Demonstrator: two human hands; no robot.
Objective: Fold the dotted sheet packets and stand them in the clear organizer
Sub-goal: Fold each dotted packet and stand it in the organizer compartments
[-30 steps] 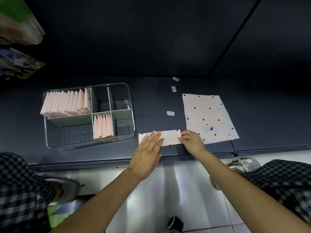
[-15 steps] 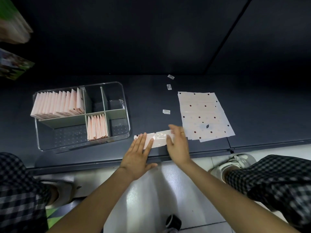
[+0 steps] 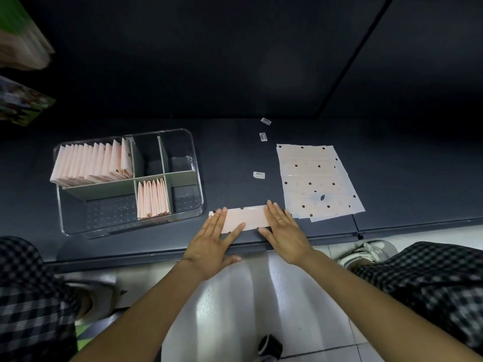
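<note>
A pink dotted sheet packet (image 3: 248,218), folded into a long strip, lies flat near the dark shelf's front edge. My left hand (image 3: 214,241) presses its left end with straight fingers. My right hand (image 3: 285,231) lies flat on its right end, a ring on one finger. To the right sits a stack of unfolded dotted sheets (image 3: 316,181). The clear organizer (image 3: 194,142) stands at the left, with several folded packets upright in its back-left compartment (image 3: 94,163) and several more in a front middle one (image 3: 153,199).
Three small white labels (image 3: 258,175) lie on the dark shelf (image 3: 235,152) between organizer and stack. The shelf's front edge runs just below my hands, with white floor tiles beneath. My checked trouser legs and shoes flank the view. Coloured packages hang at the upper left.
My right hand went from pinching the strip's right end to lying flat on it. My left hand slid slightly toward the strip's left end. The strip stays flat.
</note>
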